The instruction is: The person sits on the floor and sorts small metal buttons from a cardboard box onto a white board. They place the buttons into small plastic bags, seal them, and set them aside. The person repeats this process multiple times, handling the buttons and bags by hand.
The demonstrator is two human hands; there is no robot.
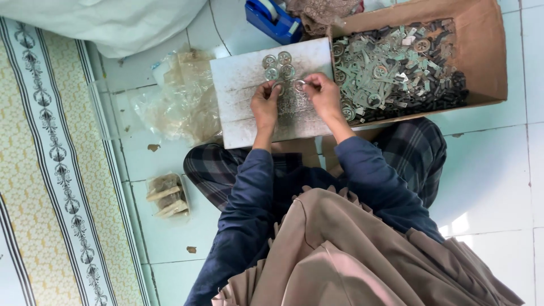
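I see both hands over a white board (243, 107) resting on the lap, above the tiled floor (487, 175). My left hand (264, 106) has its grip narrowed on a small metal ring (277, 88) at its fingertips, and my right hand (323, 93) pinches a second ring (299, 85) just beside it; the 2 rings sit almost touching between the grips. Just beyond the fingertips lie 4 round metal discs (279, 65) in a tight cluster on the board. To the right of the right grip stands a cardboard box (481, 51) filled with small metal parts (396, 68). Beyond the discs sits a blue tape dispenser (272, 20), and left of the left grip lies a crumpled plastic bag (181, 96).
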